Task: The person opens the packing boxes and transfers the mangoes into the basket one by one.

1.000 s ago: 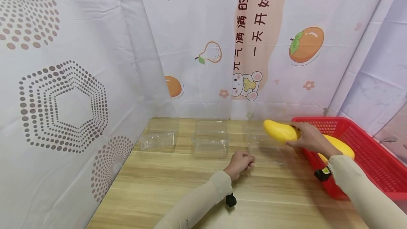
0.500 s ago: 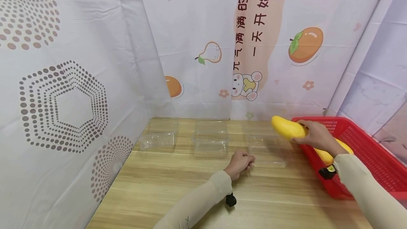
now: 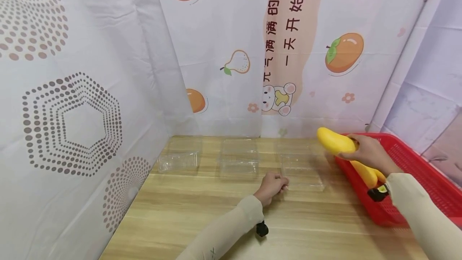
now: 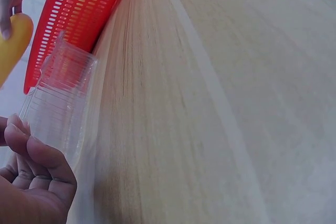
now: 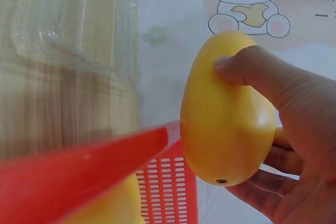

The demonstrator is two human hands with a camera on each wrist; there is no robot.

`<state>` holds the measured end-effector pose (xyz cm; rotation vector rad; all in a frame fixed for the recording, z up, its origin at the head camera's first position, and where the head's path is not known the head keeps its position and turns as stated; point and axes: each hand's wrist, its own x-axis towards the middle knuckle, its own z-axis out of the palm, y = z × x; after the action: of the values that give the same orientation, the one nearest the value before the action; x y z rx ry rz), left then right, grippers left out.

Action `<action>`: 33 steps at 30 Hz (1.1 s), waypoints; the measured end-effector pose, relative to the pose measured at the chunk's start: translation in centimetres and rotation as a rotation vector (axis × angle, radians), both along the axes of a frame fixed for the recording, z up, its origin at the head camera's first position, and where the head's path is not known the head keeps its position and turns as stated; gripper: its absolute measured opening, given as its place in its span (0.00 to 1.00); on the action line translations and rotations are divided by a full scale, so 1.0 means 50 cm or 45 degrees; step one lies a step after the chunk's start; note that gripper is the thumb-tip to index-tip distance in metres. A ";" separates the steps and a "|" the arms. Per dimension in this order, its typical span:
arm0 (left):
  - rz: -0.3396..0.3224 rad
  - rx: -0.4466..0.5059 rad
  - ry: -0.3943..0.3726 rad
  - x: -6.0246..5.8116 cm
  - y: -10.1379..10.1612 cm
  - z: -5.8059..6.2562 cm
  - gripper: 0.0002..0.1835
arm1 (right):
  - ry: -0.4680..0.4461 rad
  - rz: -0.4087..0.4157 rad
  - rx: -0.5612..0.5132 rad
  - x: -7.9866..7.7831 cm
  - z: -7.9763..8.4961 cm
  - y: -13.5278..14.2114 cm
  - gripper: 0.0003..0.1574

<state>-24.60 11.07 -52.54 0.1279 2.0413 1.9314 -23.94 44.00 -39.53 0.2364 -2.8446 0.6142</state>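
My right hand (image 3: 369,152) grips a smooth yellow mango (image 3: 335,141) over the left rim of the red basket. In the right wrist view the thumb lies across the mango (image 5: 228,114), with its dark stem spot facing down. My left hand (image 3: 270,187) is at the near left corner of the rightmost clear plastic box (image 3: 301,173). In the left wrist view its curled fingers (image 4: 47,156) pinch the rim of that box (image 4: 58,98). More yellow mangoes (image 3: 366,173) lie in the basket, partly hidden by the right hand and wrist.
The red perforated basket (image 3: 426,171) stands at the right of the wooden table (image 3: 202,212). Two more clear lidded boxes, a middle one (image 3: 239,167) and a left one (image 3: 178,160), stand in the same row. A printed curtain (image 3: 216,103) hangs behind the table.
My right hand has moved right with the mango, away from the clear box and over the basket's rim. The left hand has stayed at the box corner. The head view has shifted slightly.
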 end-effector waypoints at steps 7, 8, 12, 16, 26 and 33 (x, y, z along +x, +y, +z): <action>-0.002 -0.005 0.014 0.003 -0.001 -0.003 0.07 | -0.031 -0.053 0.014 0.002 -0.003 0.023 0.49; -0.002 -0.008 0.017 0.003 -0.001 -0.002 0.07 | -0.029 -0.057 0.017 0.001 -0.002 0.026 0.49; -0.006 -0.012 0.019 0.002 -0.002 -0.002 0.08 | -0.019 -0.083 0.021 0.000 -0.001 0.043 0.50; -0.007 -0.010 0.020 0.002 -0.003 0.000 0.08 | -0.023 -0.116 0.013 0.004 -0.002 0.064 0.52; 0.000 -0.020 0.046 0.002 -0.005 0.002 0.09 | -0.101 -0.172 0.035 0.020 -0.008 0.120 0.57; -0.006 -0.018 0.039 0.002 -0.005 0.002 0.10 | -0.204 -0.215 0.050 0.034 -0.008 0.155 0.58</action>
<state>-24.49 10.83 -52.46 0.1597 2.0717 1.9239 -22.24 51.76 -39.91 -0.0488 -2.9910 0.5659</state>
